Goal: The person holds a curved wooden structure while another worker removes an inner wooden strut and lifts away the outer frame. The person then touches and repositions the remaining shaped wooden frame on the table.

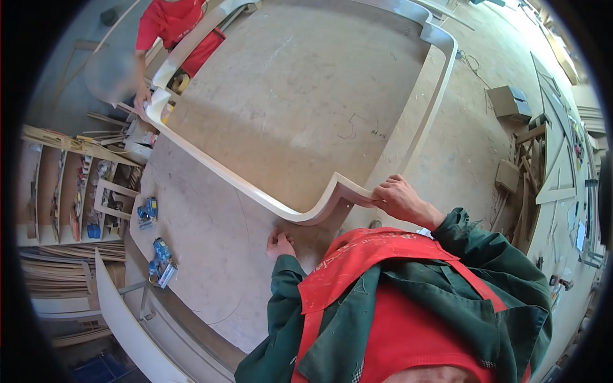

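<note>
A large pale frame (217,168) with curved, notched corners lies over the worktable (294,96). My right hand (399,198) grips the frame's near right end, fingers over its top edge. Just below the near curved corner, my left hand (280,244) is beside the frame with its fingers curled in; whether it holds anything is too small to tell. At the far left corner, a co-worker in red (169,25) has a hand on the frame.
Two blue power tools (147,212) (162,260) lie at the table's left edge. Shelves (64,191) with tools stand at left. A cardboard box (509,103) and wood offcuts (527,169) are on the right. A curved white panel (128,325) is at lower left.
</note>
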A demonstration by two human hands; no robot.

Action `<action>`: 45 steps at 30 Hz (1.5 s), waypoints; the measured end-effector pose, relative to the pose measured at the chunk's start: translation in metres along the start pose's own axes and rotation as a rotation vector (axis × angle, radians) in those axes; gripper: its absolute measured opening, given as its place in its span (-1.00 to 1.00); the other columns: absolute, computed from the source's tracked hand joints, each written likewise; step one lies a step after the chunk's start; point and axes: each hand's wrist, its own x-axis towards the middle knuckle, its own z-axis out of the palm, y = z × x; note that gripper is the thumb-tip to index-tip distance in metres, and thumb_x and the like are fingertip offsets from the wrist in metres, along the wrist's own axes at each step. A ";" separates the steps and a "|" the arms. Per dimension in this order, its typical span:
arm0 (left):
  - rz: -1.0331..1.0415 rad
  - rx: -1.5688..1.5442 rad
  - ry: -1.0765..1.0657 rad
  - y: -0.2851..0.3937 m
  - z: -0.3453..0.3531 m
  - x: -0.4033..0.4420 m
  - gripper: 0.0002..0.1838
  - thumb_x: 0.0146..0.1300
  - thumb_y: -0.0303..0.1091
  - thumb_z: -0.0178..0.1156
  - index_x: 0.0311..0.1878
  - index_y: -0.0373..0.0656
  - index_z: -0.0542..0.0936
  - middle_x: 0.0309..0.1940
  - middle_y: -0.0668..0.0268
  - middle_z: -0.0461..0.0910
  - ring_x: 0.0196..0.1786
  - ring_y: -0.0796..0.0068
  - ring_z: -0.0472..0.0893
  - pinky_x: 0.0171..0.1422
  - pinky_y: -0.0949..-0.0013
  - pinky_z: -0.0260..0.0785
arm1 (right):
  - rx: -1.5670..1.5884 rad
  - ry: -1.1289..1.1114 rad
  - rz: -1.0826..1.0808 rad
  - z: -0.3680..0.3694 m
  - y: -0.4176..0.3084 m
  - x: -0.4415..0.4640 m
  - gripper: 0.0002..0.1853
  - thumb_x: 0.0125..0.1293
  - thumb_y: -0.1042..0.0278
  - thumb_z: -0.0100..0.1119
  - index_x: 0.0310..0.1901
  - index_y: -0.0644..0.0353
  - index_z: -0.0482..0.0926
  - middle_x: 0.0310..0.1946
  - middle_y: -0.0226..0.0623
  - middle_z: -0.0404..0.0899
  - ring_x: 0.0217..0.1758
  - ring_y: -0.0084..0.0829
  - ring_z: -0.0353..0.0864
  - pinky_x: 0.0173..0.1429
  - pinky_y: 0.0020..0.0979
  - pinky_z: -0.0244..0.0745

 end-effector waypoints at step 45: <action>-0.090 -0.029 0.036 0.002 0.002 -0.015 -0.65 0.20 -0.59 0.07 0.06 -0.21 0.57 -0.39 0.25 0.59 -0.50 0.50 0.55 -0.50 0.53 0.41 | 0.014 -0.165 0.173 0.002 0.001 0.014 -0.72 0.29 0.12 0.15 -0.39 0.18 0.49 -0.55 -0.05 0.55 -0.43 0.05 0.58 -0.37 -0.03 0.45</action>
